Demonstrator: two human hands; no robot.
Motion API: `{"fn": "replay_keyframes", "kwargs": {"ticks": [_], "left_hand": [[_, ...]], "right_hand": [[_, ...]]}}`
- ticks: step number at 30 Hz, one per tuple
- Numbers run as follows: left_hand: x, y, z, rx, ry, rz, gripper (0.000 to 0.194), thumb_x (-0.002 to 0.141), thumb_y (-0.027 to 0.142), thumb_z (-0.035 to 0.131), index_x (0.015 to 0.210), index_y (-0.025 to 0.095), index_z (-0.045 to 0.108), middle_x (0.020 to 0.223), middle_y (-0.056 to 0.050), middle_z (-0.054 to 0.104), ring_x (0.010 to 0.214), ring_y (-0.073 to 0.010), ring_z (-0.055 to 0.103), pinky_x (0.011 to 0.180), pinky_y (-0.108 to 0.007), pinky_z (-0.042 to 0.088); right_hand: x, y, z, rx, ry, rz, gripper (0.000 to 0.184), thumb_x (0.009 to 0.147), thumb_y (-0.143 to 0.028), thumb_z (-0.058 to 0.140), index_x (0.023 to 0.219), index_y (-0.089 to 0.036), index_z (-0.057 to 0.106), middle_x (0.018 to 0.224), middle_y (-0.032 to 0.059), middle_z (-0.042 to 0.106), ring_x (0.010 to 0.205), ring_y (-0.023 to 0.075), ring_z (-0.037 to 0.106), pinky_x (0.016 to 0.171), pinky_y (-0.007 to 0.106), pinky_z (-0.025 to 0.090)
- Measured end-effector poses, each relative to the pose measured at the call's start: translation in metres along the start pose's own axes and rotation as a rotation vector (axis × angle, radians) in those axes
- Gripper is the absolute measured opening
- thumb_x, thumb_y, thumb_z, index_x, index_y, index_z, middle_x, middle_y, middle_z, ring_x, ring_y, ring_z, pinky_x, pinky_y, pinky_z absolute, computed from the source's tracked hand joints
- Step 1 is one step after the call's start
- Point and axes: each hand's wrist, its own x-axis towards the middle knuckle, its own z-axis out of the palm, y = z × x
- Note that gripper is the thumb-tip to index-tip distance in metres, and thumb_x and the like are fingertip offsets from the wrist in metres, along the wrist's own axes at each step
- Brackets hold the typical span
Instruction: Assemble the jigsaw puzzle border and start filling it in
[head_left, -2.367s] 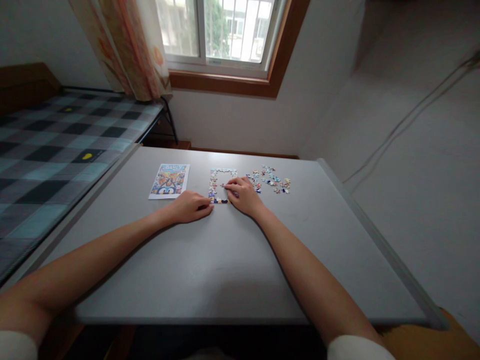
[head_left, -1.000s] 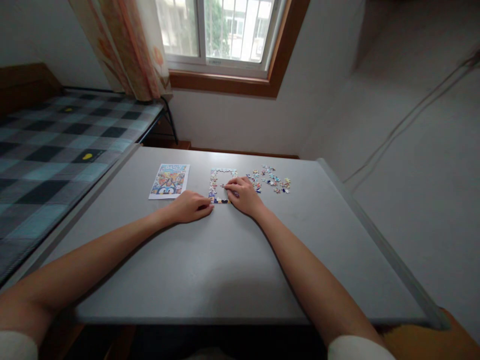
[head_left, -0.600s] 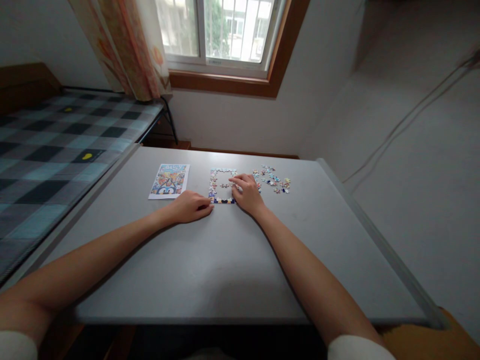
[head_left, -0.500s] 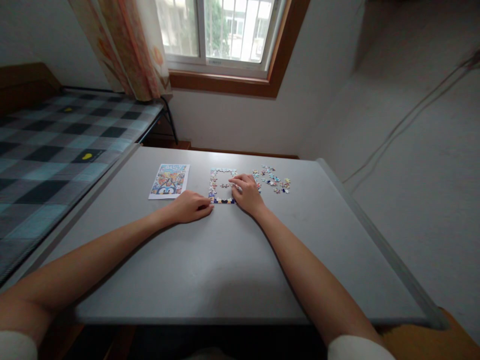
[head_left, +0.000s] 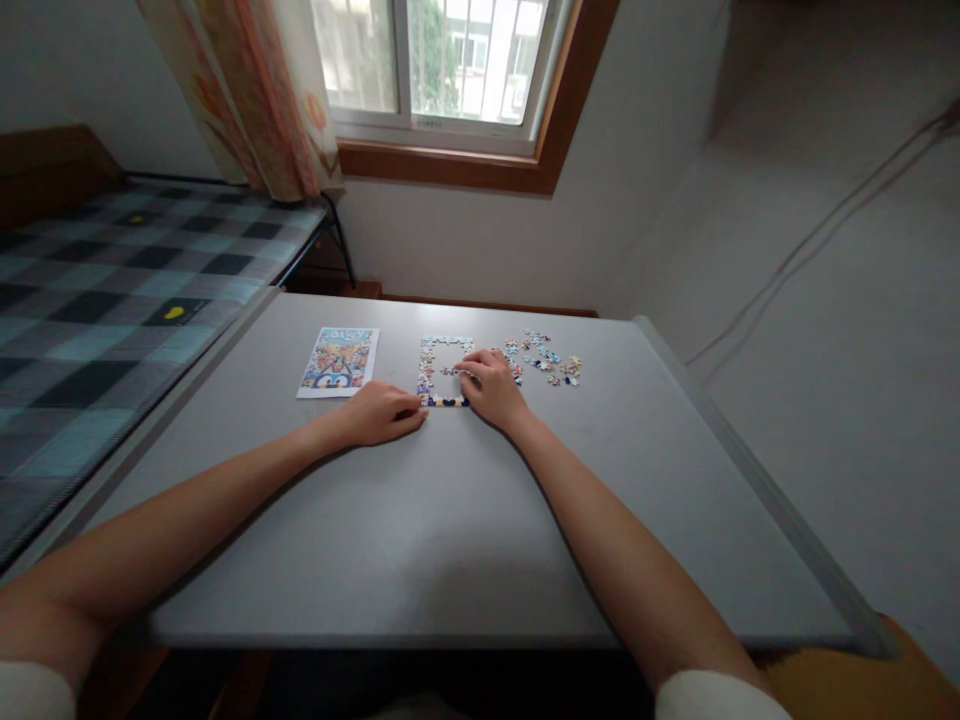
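Note:
A jigsaw puzzle border lies on the table, its top, left and bottom edges joined and its right side largely hidden by my hand. Small joined pieces lie inside the border. My right hand is over the border's right side, thumb and fingers pinched at a puzzle piece beside those inner pieces; the piece is mostly covered. My left hand rests low on the table, fingers stretched out and their tips at the border's lower left corner. To the left lies a printed reference picture with a penguin-like figure.
Several loose puzzle pieces are scattered to the right of the border. The grey table has a raised right edge. A bed with a checked cover stands at the left, a curtain and window beyond.
My right hand has shifted slightly left and down, its fingertips now closer to the inner pieces. The left hand has stayed at the corner.

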Motion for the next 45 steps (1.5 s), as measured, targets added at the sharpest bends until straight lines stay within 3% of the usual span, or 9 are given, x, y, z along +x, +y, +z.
{"fn": "replay_keyframes", "kwargs": {"ticks": [22, 34, 45], "left_hand": [[0.0004, 0.0022, -0.0026, -0.019, -0.001, -0.007, 0.041, 0.096, 0.035, 0.044, 0.062, 0.016, 0.058, 0.055, -0.002, 0.060, 0.047, -0.0089, 0.046, 0.053, -0.025, 0.022], [-0.0008, -0.0005, 0.0015, -0.017, 0.017, -0.008, 0.040, 0.096, 0.036, 0.044, 0.063, 0.016, 0.057, 0.055, -0.002, 0.060, 0.048, -0.0093, 0.047, 0.053, -0.025, 0.023], [0.0003, 0.0007, -0.0013, -0.013, 0.003, 0.000, 0.040, 0.096, 0.035, 0.044, 0.063, 0.017, 0.058, 0.055, -0.001, 0.060, 0.047, -0.0094, 0.047, 0.052, -0.026, 0.024]], "right_hand": [[-0.0013, 0.0035, 0.0035, 0.000, 0.009, -0.046, 0.025, 0.088, -0.015, 0.055, 0.100, -0.017, 0.077, 0.103, 0.0091, 0.069, 0.102, 0.0235, 0.053, 0.097, 0.041, 0.046], [-0.0028, 0.0043, 0.0044, -0.016, -0.044, -0.066, 0.023, 0.088, -0.019, 0.059, 0.098, -0.025, 0.079, 0.109, 0.0072, 0.068, 0.108, 0.0239, 0.050, 0.098, 0.043, 0.044], [-0.0011, 0.0022, 0.0015, 0.014, 0.009, -0.032, 0.027, 0.088, -0.016, 0.055, 0.103, -0.018, 0.077, 0.105, 0.0101, 0.068, 0.105, 0.0244, 0.052, 0.099, 0.042, 0.045]]}}
